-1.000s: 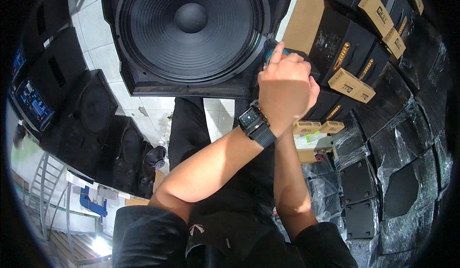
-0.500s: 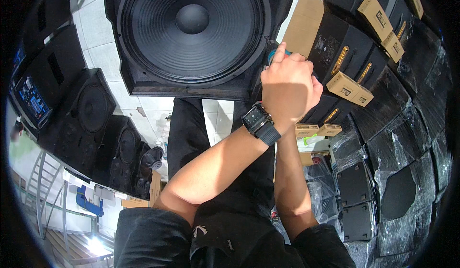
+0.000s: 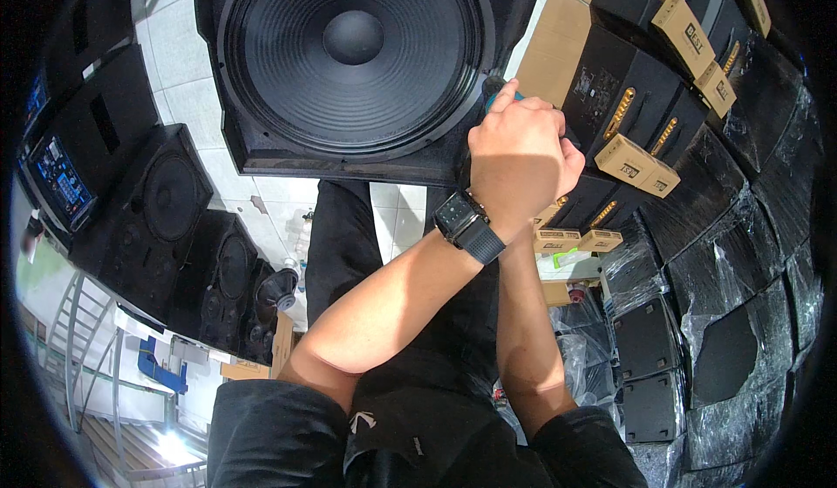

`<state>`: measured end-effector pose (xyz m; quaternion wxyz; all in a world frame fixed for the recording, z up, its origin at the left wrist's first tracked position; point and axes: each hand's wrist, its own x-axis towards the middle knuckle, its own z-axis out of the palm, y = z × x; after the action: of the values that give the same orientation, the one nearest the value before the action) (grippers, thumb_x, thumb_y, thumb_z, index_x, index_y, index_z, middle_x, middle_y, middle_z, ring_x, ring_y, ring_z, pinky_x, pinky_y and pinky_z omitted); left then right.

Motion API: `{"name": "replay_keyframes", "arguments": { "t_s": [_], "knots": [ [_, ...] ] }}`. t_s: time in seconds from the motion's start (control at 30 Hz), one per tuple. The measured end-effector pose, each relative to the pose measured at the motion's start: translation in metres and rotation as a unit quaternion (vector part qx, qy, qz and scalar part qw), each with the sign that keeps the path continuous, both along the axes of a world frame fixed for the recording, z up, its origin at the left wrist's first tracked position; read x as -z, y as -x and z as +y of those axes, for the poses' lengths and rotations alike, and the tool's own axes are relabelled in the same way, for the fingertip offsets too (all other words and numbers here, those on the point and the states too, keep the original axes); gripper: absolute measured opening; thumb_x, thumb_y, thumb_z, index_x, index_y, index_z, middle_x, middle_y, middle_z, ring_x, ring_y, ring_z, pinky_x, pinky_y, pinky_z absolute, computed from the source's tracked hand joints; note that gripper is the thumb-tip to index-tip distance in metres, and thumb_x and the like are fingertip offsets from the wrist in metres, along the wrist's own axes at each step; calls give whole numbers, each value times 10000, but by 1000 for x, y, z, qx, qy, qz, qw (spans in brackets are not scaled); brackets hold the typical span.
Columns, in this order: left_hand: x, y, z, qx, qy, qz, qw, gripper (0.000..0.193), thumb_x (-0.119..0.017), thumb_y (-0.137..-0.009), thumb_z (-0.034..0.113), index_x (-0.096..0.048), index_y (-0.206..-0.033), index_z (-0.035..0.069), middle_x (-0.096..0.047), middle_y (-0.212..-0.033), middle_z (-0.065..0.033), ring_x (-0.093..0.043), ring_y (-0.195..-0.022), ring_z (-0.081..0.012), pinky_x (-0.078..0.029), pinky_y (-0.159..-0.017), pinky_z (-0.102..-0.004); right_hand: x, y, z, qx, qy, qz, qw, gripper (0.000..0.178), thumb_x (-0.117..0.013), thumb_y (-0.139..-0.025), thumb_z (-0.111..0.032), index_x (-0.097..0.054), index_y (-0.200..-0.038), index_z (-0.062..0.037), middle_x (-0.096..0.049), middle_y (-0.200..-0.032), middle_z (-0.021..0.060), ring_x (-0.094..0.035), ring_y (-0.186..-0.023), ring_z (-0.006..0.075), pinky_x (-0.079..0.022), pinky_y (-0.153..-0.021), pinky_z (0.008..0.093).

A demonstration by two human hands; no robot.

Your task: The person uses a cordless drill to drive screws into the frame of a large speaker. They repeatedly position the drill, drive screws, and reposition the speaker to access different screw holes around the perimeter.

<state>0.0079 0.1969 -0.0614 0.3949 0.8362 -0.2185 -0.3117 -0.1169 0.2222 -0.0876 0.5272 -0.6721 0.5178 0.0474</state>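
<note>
A large black speaker cabinet [image 3: 288,163] lies before my legs, its round woofer cone [image 3: 288,78] facing up. My left hand [image 3: 516,152], with a black watch on the wrist, is at the cabinet's right edge. Its fingers are curled over what looks like a teal-and-black power drill [image 3: 500,95], with one finger stretched along it. Only a small part of that tool shows, beside the woofer's rim. Under the left wrist my right forearm [image 3: 527,331] runs up to the same spot. The right hand is hidden behind the left one, so its fingers cannot be seen.
Black cabinets with gold handles [image 3: 619,113] and small cardboard boxes [image 3: 636,165] stand on the right. Beyond them are plastic-wrapped black boxes [image 3: 724,270]. Several speakers [image 3: 170,191] line the left side. A loose speaker driver [image 3: 276,289] sits near my left leg.
Both hands have shifted slightly left with the tool. The speaker cabinet appears a little lower and further right in view. The grip looks the same.
</note>
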Motion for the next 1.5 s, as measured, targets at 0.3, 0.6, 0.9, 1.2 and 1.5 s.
{"name": "replay_keyframes", "arguments": {
  "t_s": [0.3, 0.6, 0.9, 1.2, 1.5],
  "knots": [
    [2, 10, -1, 32, -27, -13, 999, 186, -703, -674, 246, -767, -773, 102, -723, -920, -108, -717, -1058, -376, -609, -902, -492, -2, 1, 2, -5, 1, 2, 1000, 832, -716, -845, -19, -368, -1597, -89, -661, -1309, 199, -689, -1159, 318, -532, -1011, 417],
    [0, 7, -2, 9, -22, 1, 1000, 170, -690, -645, 217, -765, -744, 101, -733, -903, -99, -718, -1047, -370, -601, -957, -487, -4, -2, 0, -6, 3, -2, 1000, 830, -718, -843, -23, -373, -1596, -88, -663, -1305, 201, -691, -1155, 323, -533, -1006, 419],
    [3, 9, 1, 15, -19, 9, 1000, 200, -710, -649, 224, -784, -779, 91, -792, -1054, -115, -710, -1140, -388, -540, -1085, -459, -3, -5, -3, -9, 4, -5, 1000, 829, -720, -842, -27, -377, -1594, -87, -666, -1302, 203, -692, -1152, 329, -534, -1002, 421],
    [5, 4, 3, -47, 18, 0, 999, 186, -675, -630, 193, -772, -726, 67, -775, -970, -130, -739, -980, -325, -499, -1152, -429, -3, -5, -7, -13, 8, -11, 1000, 827, -721, -841, -32, -381, -1593, -86, -669, -1299, 205, -694, -1148, 334, -535, -997, 423],
    [6, 12, 3, -34, 3, -13, 999, 194, -694, -642, 195, -794, -774, 93, -788, -1046, -81, -709, -1150, -358, -540, -1096, -440, 2, -3, -11, -23, 8, -14, 1000, 825, -723, -840, -36, -386, -1592, -85, -671, -1295, 206, -695, -1144, 339, -537, -992, 424]
  ]
}}
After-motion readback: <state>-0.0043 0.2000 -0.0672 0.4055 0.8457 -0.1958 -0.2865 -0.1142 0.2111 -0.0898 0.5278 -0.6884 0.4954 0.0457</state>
